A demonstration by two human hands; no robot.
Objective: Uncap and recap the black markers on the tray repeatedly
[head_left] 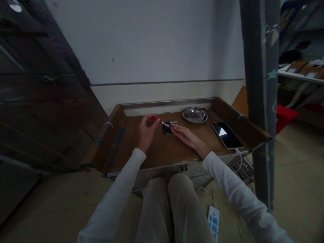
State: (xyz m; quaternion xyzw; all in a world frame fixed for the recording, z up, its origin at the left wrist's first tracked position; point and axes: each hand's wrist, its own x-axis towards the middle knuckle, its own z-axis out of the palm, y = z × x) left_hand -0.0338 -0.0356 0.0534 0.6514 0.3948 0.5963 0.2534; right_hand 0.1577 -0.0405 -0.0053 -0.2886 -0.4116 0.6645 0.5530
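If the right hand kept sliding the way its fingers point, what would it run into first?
The right hand points left across the cardboard-lined tray, and its fingertips already look to be at the small black part. Beyond that sits the left hand with its red-handled tool. Depth is unclear.

A red-handled screwdriver [160,122], tilted down to the right, meets a small black object [167,128], perhaps a plastic part, lying flat at frame centre.
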